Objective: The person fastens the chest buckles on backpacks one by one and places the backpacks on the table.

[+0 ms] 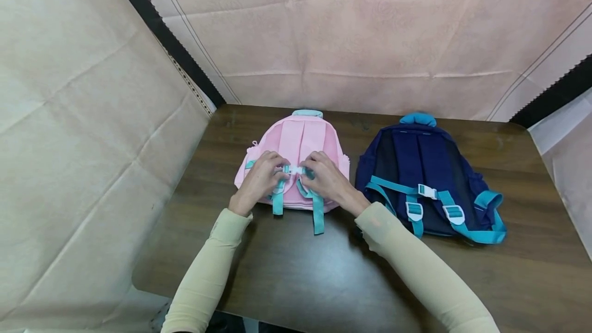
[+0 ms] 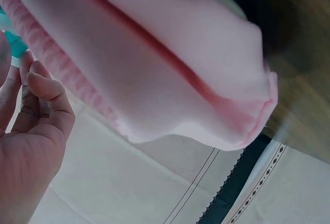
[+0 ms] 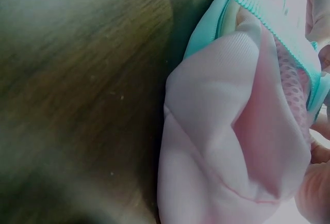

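A pink backpack (image 1: 291, 137) lies on the table with its strap side up. Across its middle runs a teal chest strap with a white buckle (image 1: 296, 170). My left hand (image 1: 261, 179) pinches the strap at the buckle's left end, fingers curled. From the other side my right hand (image 1: 327, 179) grips the strap at the buckle's right end. Teal strap tails (image 1: 318, 215) hang down below the hands. In the left wrist view, the left fingertips (image 2: 38, 82) are at the teal webbing (image 2: 15, 43) beside the pink fabric. The right wrist view shows only part of the right hand, past the bag's edge.
A navy backpack (image 1: 423, 163) with blue straps and a white buckle (image 1: 427, 191) lies close on the right, near my right forearm. Both bags rest on a brown wooden table (image 1: 296, 266). Pale cloth (image 1: 361, 40) hangs behind the table and along its left side.
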Available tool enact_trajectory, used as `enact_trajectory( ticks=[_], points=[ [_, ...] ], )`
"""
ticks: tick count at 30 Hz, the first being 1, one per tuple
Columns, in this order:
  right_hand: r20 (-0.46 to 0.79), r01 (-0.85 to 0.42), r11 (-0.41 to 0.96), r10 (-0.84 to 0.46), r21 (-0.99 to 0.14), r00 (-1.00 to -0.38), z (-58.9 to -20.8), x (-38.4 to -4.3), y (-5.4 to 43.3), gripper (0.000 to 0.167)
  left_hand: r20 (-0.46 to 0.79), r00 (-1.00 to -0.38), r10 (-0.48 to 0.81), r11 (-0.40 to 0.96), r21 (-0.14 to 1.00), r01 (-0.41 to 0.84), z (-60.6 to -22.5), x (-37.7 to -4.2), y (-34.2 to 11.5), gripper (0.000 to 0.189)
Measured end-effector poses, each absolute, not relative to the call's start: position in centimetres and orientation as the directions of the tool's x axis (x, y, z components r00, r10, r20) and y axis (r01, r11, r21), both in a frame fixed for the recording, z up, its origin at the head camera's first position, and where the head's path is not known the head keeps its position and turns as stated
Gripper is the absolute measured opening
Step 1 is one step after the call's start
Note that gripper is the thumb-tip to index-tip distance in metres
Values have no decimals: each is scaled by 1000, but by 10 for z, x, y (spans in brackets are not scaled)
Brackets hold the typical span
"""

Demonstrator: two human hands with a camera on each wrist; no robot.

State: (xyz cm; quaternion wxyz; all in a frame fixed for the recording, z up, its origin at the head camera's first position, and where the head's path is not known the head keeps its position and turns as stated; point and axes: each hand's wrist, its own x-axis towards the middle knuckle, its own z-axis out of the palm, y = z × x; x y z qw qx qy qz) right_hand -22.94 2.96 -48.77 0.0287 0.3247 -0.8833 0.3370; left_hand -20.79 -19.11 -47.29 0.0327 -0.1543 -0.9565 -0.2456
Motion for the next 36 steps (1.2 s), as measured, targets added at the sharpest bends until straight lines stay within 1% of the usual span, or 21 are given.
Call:
enact_trajectory(
  ticks=[8,14,15,17,18,21,22,24,25,32,36],
  points=[
    [256,-591,558,-565,-582,-785,-487,-231,31,32,150,-943,297,841,427,333,-473,-210,-190,28],
    [258,-597,549,-572,-585,-779,-486,-232,32,32,165,-932,322,823,438,362,-472,-210,-188,26],
    [260,-599,549,-573,-583,-777,-486,-231,33,32,182,-926,332,810,449,379,-482,-215,-193,25],
    [264,-603,546,-575,-581,-775,-487,-231,33,31,198,-920,338,805,446,391,-483,-215,-192,24],
    [266,-605,543,-576,-582,-773,-487,-231,32,31,219,-911,349,793,450,411,-492,-219,-196,23],
    [269,-615,540,-585,-575,-765,-487,-231,30,31,243,-901,359,788,438,432,-494,-219,-196,21],
    [270,-618,539,-587,-572,-763,-487,-231,29,31,239,-904,354,799,426,425,-484,-214,-190,21],
    [266,-619,543,-591,-567,-762,-485,-231,28,32,240,-904,354,803,418,425,-484,-214,-190,21],
    [264,-619,548,-591,-563,-763,-485,-231,27,32,224,-911,345,817,407,409,-475,-209,-185,22],
    [256,-614,571,-584,-545,-770,-484,-231,25,31,174,-936,306,844,406,352,-471,-208,-186,26],
    [246,-603,578,-577,-550,-779,-484,-229,27,35,175,-936,305,844,406,350,-471,-207,-188,26]
  ],
)
